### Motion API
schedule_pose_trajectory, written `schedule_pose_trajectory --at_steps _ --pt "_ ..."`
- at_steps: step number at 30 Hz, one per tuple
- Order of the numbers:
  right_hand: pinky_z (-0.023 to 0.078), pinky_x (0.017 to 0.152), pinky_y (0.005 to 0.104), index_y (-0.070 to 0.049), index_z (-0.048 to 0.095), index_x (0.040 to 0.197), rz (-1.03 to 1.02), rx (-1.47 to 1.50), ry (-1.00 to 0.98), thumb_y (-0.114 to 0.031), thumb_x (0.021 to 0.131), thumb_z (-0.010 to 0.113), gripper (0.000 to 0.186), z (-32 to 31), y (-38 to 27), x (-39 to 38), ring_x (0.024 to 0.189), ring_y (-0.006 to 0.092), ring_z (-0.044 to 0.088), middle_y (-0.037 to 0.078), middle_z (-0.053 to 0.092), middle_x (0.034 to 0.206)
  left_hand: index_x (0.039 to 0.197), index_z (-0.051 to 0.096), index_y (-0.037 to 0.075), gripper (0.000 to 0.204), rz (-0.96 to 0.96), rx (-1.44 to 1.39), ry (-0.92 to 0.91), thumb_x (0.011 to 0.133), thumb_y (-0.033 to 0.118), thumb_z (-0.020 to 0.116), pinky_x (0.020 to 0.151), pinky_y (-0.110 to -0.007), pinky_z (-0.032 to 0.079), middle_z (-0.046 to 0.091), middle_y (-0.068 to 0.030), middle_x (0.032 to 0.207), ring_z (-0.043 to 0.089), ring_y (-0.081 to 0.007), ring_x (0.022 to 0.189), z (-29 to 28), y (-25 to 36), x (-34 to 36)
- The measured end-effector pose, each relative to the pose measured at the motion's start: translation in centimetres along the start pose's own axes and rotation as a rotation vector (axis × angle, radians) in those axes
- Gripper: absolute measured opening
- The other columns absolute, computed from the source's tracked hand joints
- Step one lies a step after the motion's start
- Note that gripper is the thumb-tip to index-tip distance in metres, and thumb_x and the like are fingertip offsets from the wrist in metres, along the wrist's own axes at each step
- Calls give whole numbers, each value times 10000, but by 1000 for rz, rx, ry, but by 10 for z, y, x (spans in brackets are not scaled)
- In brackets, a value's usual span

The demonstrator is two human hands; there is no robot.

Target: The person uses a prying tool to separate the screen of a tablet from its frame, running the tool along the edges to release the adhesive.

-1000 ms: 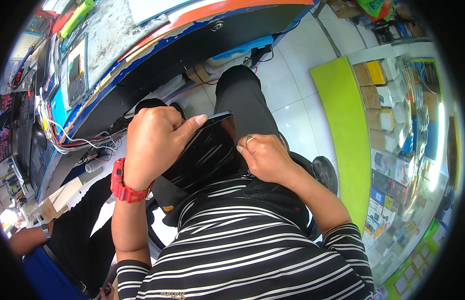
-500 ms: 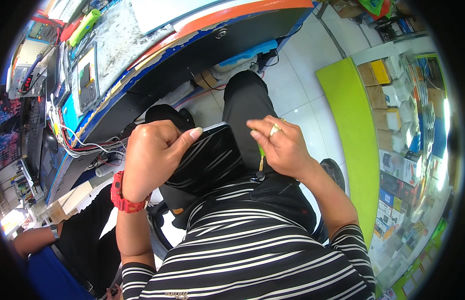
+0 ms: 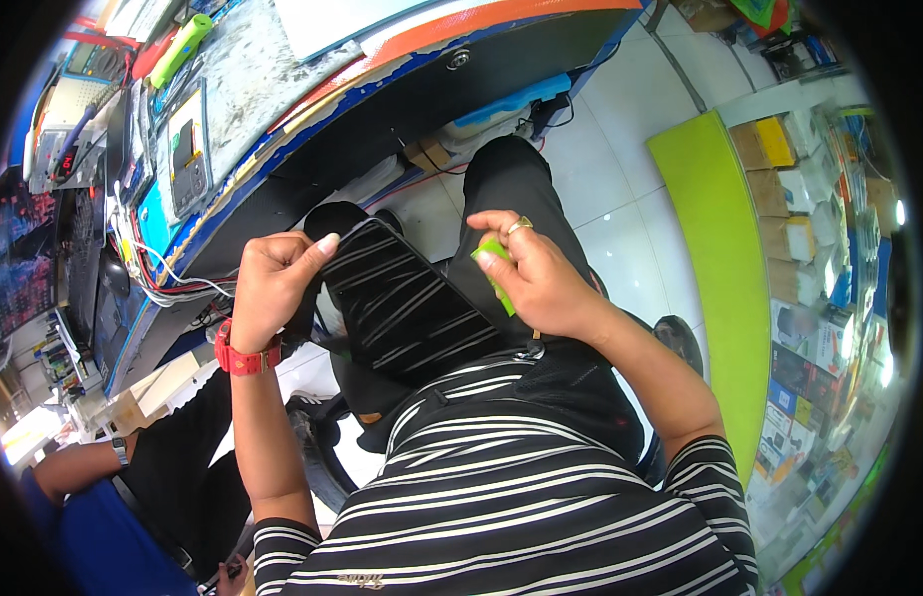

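My left hand (image 3: pixel 275 286), with a red watch on the wrist, pinches the upper left corner of a tablet (image 3: pixel 412 303) between thumb and fingers. The tablet's black glossy face is turned up toward me and mirrors the stripes of my shirt. It leans over my lap, its lower edge near my waist. To the right of the tablet, my right hand (image 3: pixel 541 278), a ring on one finger, is closed on a flat green plastic tool (image 3: pixel 504 288). The fingers cover part of the tool, so its exact kind is unclear. The tool is apart from the tablet.
At the upper left stands a workbench (image 3: pixel 402 124) with an orange edge, bearing an opened phone (image 3: pixel 188 159) and a green-handled tool (image 3: pixel 181 50). Cables (image 3: pixel 163 291) hang off its side. A seated person (image 3: pixel 134 507) is at lower left. A green-edged glass display case (image 3: pixel 710 258) curves along the right.
The tablet has turned and its upper corner has swung left with my left hand. My right hand has shifted slightly, and more of the green tool shows flat between its fingers.
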State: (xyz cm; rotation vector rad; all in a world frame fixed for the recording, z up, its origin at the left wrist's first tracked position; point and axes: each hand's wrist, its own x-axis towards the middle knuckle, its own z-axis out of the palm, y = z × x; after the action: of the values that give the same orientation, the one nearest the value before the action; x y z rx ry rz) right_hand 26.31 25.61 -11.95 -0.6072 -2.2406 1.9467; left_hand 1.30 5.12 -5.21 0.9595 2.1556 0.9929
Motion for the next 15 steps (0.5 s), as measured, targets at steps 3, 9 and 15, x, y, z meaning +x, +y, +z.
schedule_pose_trajectory --at_steps 3,9,15 --pt "521 723 288 9 604 1344 -59 56 25 -137 1052 670 333 9 1 2 790 114 640 70 678 904 585 377 6 618 -55 1 -1 1001 217 782 526 -349 255 343 9 567 274 -93 594 -5 -24 1" --pt "527 771 299 18 660 1169 33 7 -59 -191 1063 664 234 18 18 26 828 109 643 64 680 907 582 379 13 633 -75 28 -2 1005 258 781 522 -350 237 321 18 569 255 -87 598 3 -20 4" --pt "536 823 407 55 675 1064 123 23 -91 -186 1050 622 247 28 15 30 846 300 703 199 720 924 563 366 55 660 -187 79 -7 1011 305 780 504 -344 210 304 66 571 235 -70 584 7 -35 19"
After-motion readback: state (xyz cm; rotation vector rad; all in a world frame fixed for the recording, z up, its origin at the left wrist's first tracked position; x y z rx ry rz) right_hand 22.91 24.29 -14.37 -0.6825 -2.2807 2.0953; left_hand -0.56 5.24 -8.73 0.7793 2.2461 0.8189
